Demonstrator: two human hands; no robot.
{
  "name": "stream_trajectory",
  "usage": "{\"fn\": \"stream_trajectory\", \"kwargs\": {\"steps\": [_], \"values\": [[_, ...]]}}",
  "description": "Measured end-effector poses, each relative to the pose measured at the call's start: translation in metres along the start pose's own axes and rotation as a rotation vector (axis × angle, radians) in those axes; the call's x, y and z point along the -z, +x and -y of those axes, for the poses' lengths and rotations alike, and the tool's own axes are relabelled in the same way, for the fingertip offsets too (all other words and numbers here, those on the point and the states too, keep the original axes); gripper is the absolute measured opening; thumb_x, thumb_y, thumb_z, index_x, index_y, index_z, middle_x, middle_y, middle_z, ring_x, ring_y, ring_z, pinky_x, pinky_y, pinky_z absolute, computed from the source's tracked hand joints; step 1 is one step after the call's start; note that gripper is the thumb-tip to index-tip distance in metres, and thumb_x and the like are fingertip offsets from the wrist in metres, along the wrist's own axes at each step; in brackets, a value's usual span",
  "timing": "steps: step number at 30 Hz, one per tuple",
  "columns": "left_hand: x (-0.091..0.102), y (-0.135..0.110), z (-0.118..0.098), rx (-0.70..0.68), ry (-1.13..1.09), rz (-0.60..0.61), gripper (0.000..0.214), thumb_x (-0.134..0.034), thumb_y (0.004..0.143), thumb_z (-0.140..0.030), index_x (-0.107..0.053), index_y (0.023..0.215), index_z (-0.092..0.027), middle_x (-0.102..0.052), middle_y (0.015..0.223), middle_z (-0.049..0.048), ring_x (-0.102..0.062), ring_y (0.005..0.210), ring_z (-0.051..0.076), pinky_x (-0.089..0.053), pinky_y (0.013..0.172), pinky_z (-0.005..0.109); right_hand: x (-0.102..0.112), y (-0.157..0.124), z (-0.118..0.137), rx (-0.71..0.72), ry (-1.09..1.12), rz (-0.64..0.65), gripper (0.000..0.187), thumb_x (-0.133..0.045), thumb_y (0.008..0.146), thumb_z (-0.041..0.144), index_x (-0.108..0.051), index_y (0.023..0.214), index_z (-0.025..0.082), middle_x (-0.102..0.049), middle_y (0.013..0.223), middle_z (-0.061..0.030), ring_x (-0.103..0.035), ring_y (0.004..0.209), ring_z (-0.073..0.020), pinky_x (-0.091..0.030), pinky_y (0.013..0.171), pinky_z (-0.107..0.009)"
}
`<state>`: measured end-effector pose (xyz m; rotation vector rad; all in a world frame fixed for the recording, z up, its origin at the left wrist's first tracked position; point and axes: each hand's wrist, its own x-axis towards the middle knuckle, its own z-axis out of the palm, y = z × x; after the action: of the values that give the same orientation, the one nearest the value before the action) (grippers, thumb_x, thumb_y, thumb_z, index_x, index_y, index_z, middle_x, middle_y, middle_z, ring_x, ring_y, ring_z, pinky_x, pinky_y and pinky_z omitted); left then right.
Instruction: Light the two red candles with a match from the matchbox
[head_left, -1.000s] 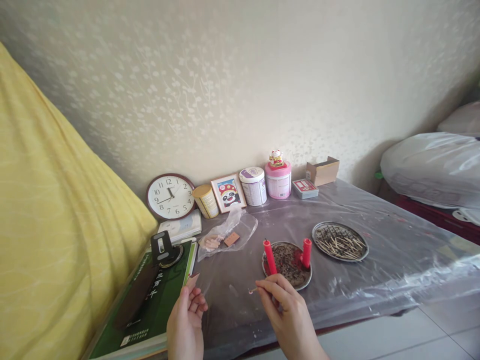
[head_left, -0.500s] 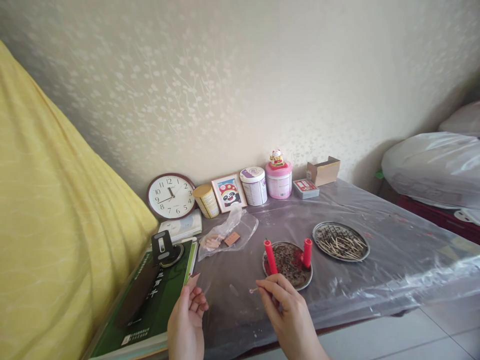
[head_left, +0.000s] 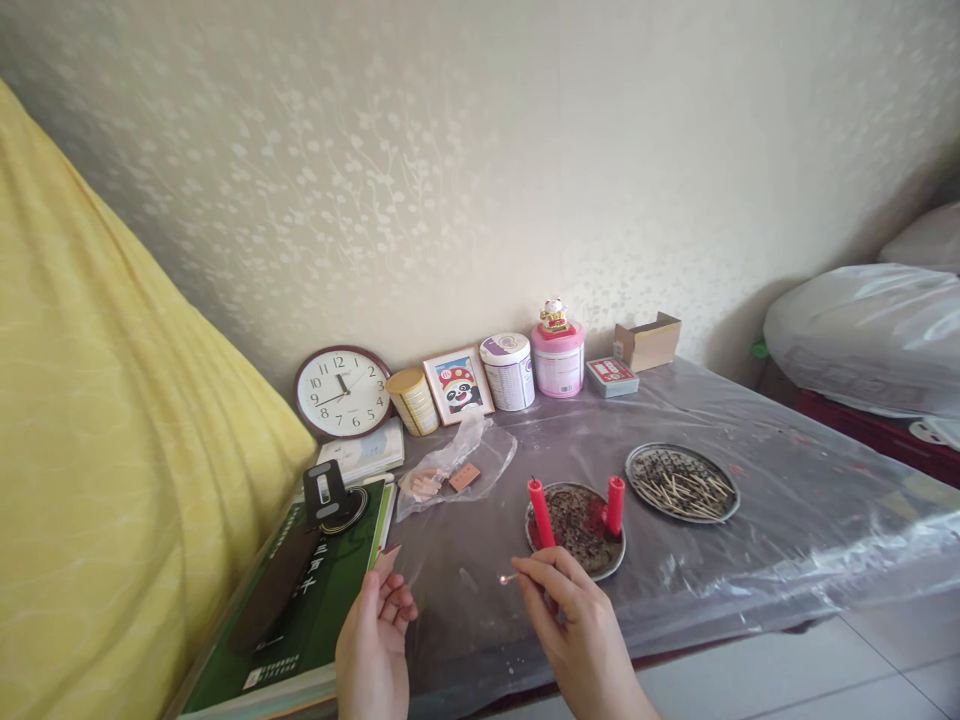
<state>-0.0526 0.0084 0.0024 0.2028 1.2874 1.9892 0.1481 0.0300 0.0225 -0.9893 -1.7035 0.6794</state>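
My left hand (head_left: 375, 630) is closed at the thumb and forefinger on a small tan matchbox (head_left: 387, 562), partly hidden by the fingers. Between thumb and fingertips, my right hand (head_left: 571, 612) pinches a match (head_left: 508, 578) whose tip glows bright, pointing left. Just beyond that hand lies a round metal plate (head_left: 570, 573) with dark, wax-stained residue. A left red candle (head_left: 540, 515) leans slightly on it, and a shorter right red candle (head_left: 614, 506) stands at its right side. Neither candle shows a flame.
A second plate (head_left: 733, 508) holds several used matches. Behind is a clear plastic bag (head_left: 499, 450) with a brown matchbox (head_left: 464, 477). Along the wall stand a clock (head_left: 343, 393), a picture frame (head_left: 458, 385) and tins. A green book (head_left: 300, 610) lies at left.
The match tip in my right hand glows brighter now. Both hands have stayed nearly in place, and the candles and plates have not moved.
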Motion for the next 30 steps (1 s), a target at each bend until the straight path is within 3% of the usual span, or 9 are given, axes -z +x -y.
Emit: {"fn": "stream_trajectory", "kwargs": {"steps": [14,25,30], "values": [[0.0008,0.0024,0.0014,0.007,-0.005,-0.021,0.04,-0.074,0.067,-0.044,-0.07,0.096,-0.017,-0.06,0.071,0.0008,-0.052,0.063,0.012,-0.045,0.05,0.022,0.0015,0.0026,0.0005,0.011,0.047,-0.024,0.018,-0.05,0.091,0.02,-0.067,0.093,0.021,-0.067,0.089,-0.0046,-0.065,0.077,-0.0148,-0.049,0.07,-0.02],[0.0004,0.0036,0.0032,0.016,-0.011,-0.024,0.039,-0.076,0.065,-0.044,-0.07,0.092,-0.017,-0.061,0.07,0.0014,-0.052,0.063,0.013,-0.045,0.049,0.022,0.0022,0.0011,-0.0032,-0.107,0.018,-0.014,0.017,-0.051,0.09,0.028,-0.067,0.089,0.021,-0.069,0.082,-0.0022,-0.062,0.07,-0.0148,-0.046,0.065,-0.021],[-0.0001,0.0052,0.0035,0.022,-0.01,-0.046,0.039,-0.078,0.062,-0.044,-0.069,0.087,-0.016,-0.061,0.068,0.0017,-0.053,0.062,0.014,-0.045,0.048,0.022,-0.0001,0.0043,-0.0044,-0.243,0.075,-0.054,0.021,-0.055,0.087,0.035,-0.07,0.087,0.021,-0.067,0.068,-0.0016,-0.059,0.06,-0.0157,-0.046,0.059,-0.023]]}}
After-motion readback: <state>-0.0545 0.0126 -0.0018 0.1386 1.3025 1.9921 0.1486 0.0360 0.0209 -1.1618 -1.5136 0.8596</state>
